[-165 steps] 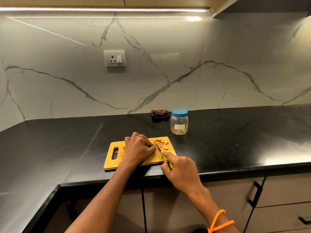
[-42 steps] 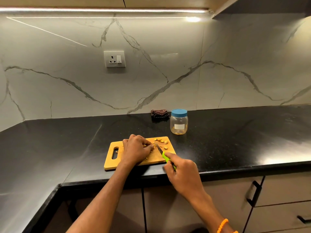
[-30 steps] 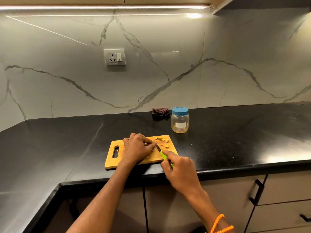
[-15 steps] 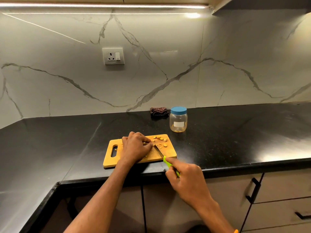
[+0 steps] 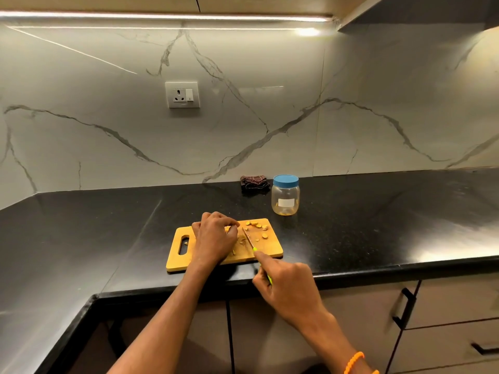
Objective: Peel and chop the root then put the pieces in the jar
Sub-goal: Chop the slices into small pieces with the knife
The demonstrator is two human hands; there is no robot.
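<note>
Now the cutting board (image 5: 208,261) is lying on the black table (image 5: 81,225) near its front edge, within easy reach. On it the left hand (image 5: 214,238) is curling over the root (image 5: 228,228), pinning it so it cannot roll under the blade. Just beside those fingers the knife (image 5: 249,240) is angling down onto the board, the right hand (image 5: 287,282) gripping its green handle. Cut pieces (image 5: 258,225) are gathering at the board's far right, nearest the jar (image 5: 285,195), which is standing just beyond with its blue lid on.

A long white light strip (image 5: 167,16) is glowing above the grey-veined white marble wall (image 5: 270,63); a glossy black stone counter (image 5: 378,225) is reflecting it.
</note>
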